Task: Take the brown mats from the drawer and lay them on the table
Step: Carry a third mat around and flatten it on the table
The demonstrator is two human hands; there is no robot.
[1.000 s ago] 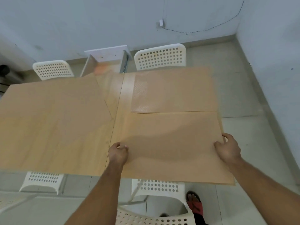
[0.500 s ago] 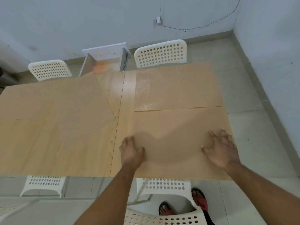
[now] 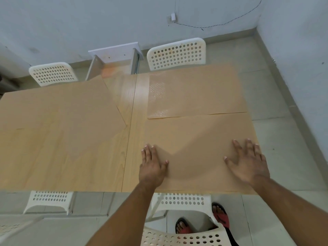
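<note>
Both palms, the left hand [image 3: 152,167] and the right hand [image 3: 248,164], are spread open and pressed flat on the near brown mat [image 3: 195,137], which is laid at the right front corner of the table [image 3: 135,134] and should be smoothed outward evenly so that no edge is lifted or skewed.

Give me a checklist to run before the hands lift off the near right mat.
1. Left hand flat on the near right mat: ok.
2. Right hand flat on the same mat: ok.
3. That mat lies flat, no curl showing: ok.
4. Its far edge against the far right mat, butted or overlapping: cannot tell.
5. Left mat square to the table: not ok, its right edge runs diagonally.
6. Drawer emptied of mats: cannot tell, its inside is mostly hidden.
</note>
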